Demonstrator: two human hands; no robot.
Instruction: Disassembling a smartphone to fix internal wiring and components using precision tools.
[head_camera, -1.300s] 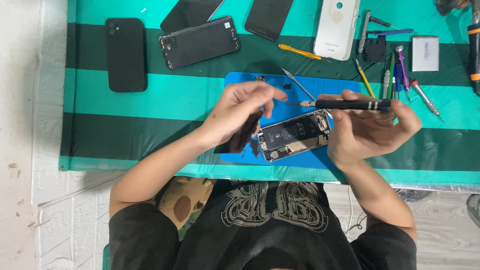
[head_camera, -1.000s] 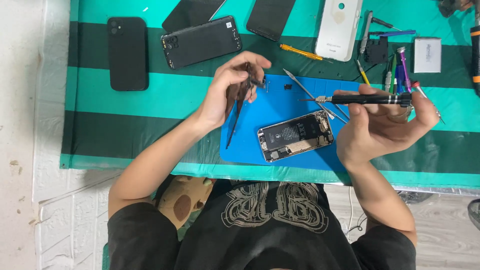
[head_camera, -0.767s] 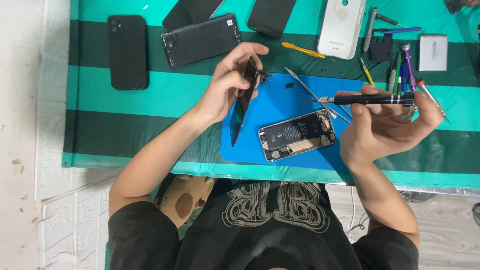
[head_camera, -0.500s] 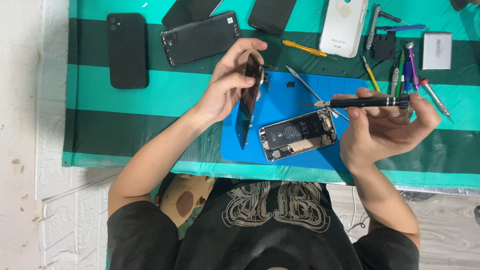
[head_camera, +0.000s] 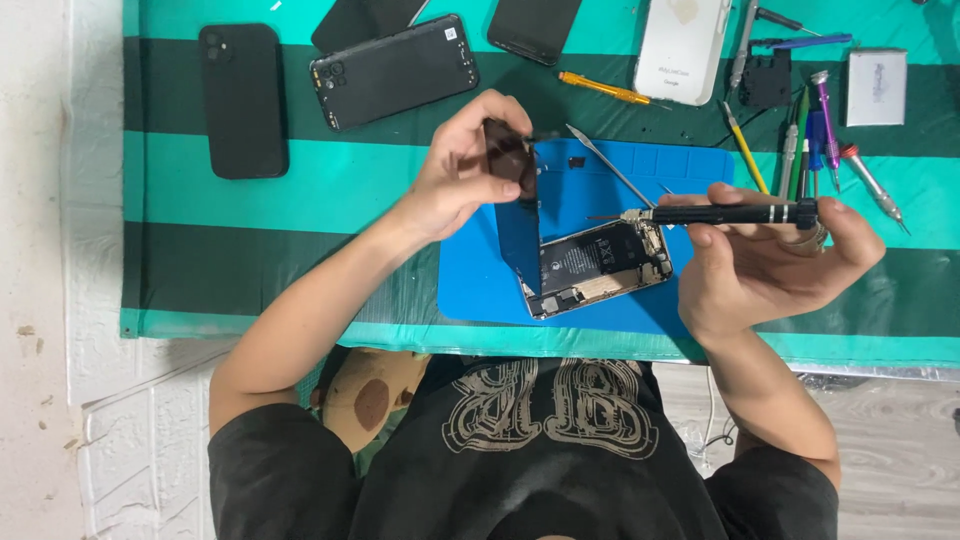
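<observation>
The opened phone body with its dark battery exposed (head_camera: 600, 265) lies on the blue rubber work mat (head_camera: 470, 290). The left hand (head_camera: 465, 170) pinches the thin dark screen panel (head_camera: 515, 205), tilted up from the phone's left edge. The right hand (head_camera: 765, 255), just right of the phone, has fingers curled around a slim black screwdriver (head_camera: 720, 213); its tip seems to hover above the phone.

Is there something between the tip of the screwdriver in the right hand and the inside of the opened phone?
Nothing visible is in the way. The left hand holds the screen panel lifted up at the left edge of the opened phone, so its inside is uncovered. The screwdriver in the right hand hovers just above it.
</observation>
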